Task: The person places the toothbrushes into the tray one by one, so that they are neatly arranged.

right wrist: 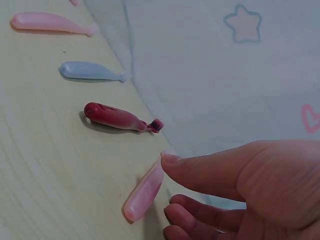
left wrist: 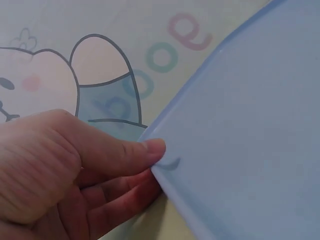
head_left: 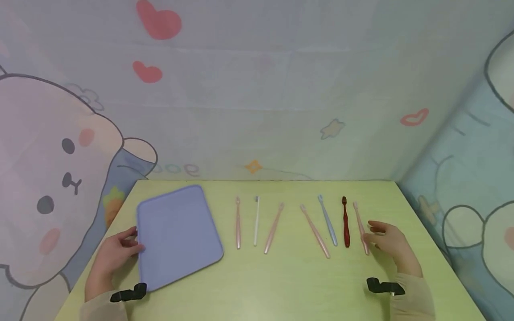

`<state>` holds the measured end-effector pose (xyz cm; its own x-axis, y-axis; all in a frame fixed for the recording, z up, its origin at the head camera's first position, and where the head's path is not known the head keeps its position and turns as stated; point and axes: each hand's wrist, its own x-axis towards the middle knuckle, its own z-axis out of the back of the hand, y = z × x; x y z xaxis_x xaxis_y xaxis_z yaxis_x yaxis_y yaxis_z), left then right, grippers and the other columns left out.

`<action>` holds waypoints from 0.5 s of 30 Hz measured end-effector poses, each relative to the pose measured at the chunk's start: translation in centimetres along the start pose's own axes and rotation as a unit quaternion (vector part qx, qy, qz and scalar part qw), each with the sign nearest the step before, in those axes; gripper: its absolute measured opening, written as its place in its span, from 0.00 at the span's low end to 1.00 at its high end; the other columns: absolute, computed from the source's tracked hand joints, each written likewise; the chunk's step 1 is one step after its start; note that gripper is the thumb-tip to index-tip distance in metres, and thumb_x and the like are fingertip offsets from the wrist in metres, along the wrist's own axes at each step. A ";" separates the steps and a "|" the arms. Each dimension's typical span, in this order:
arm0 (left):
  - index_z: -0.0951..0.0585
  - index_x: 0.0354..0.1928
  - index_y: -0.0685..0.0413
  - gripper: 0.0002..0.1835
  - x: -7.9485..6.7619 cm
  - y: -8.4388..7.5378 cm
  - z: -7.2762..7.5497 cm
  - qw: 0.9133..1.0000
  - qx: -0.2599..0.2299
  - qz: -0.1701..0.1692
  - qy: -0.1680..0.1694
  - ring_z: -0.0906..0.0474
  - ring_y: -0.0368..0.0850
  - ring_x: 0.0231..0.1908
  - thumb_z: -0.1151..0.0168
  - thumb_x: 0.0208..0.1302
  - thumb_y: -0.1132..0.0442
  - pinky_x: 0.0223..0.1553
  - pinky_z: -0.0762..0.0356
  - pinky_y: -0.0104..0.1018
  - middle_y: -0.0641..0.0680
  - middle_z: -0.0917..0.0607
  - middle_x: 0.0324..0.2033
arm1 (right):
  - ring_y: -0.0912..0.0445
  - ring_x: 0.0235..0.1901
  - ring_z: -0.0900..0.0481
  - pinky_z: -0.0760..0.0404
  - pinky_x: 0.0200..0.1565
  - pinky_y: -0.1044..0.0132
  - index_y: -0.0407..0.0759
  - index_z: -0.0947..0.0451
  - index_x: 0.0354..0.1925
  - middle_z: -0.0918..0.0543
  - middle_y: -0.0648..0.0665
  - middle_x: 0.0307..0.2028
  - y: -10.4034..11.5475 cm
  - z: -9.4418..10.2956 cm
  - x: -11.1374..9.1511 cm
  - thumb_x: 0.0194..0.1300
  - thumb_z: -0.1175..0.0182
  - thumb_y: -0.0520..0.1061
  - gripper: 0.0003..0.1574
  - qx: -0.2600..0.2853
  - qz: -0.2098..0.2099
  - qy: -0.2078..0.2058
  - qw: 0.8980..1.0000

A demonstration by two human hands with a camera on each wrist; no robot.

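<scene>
On the left, my left hand (head_left: 113,253) holds the near-left edge of a lilac-blue tray (head_left: 178,236), thumb over the rim and fingers beneath it. The left wrist view shows that thumb on the rim of the tray (left wrist: 250,115). At the far right of a row, a pink toothbrush (right wrist: 145,197) lies on the table. My right hand (head_left: 391,244) is beside it, thumb overlapping its handle, the other fingers loosely bent and apart from the thumb. Just left of it lies a dark red toothbrush (head_left: 346,225).
Further left in the row are a blue toothbrush (head_left: 328,220), a pink one (head_left: 315,232), another pink one (head_left: 274,229), a white one (head_left: 256,223) and a last pink one (head_left: 238,225). Behind the yellow-green table (head_left: 257,285) hangs a cartoon-printed cloth (head_left: 241,89).
</scene>
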<state>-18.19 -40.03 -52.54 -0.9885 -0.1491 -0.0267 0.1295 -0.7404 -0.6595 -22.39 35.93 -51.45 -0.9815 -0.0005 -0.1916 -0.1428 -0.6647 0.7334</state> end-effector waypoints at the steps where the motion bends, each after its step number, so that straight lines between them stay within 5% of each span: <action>1: 0.28 0.73 0.73 0.39 0.0 0.1 -0.1 1.000 0.001 -0.007 0.000 0.14 0.45 0.43 0.23 0.66 0.60 0.44 0.28 0.26 0.66 0.10 0.49 | 0.27 0.67 0.27 0.12 0.53 0.52 0.21 0.38 0.75 0.31 0.18 0.71 0.0 -0.1 -0.1 0.75 0.33 0.44 0.44 -0.001 0.001 -0.001 1.000; 11: 0.23 0.71 0.69 0.27 0.6 -0.5 -1.7 0.999 -0.010 -0.041 -0.015 0.14 0.53 0.46 0.33 0.75 0.65 0.47 0.23 0.33 0.65 0.09 0.44 | 0.28 0.64 0.24 0.17 0.57 0.46 0.21 0.33 0.72 0.25 0.21 0.68 0.1 -0.7 0.2 0.71 0.30 0.44 0.43 -0.043 0.019 -0.015 0.999; 15: 0.24 0.71 0.70 0.25 0.9 -1.2 -2.4 0.998 -0.021 -0.047 -0.022 0.15 0.55 0.45 0.36 0.76 0.68 0.45 0.20 0.36 0.68 0.10 0.44 | 0.33 0.58 0.18 0.14 0.48 0.56 0.20 0.32 0.72 0.23 0.21 0.65 0.2 -0.6 0.3 0.69 0.30 0.40 0.42 -0.032 0.012 -0.008 0.999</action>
<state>-19.47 -37.72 -53.57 -0.9916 -0.1094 0.0687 0.0322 -0.7240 -0.6890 -22.64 35.35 -51.80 -0.9866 -0.0059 -0.1633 -0.1107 -0.7113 0.6941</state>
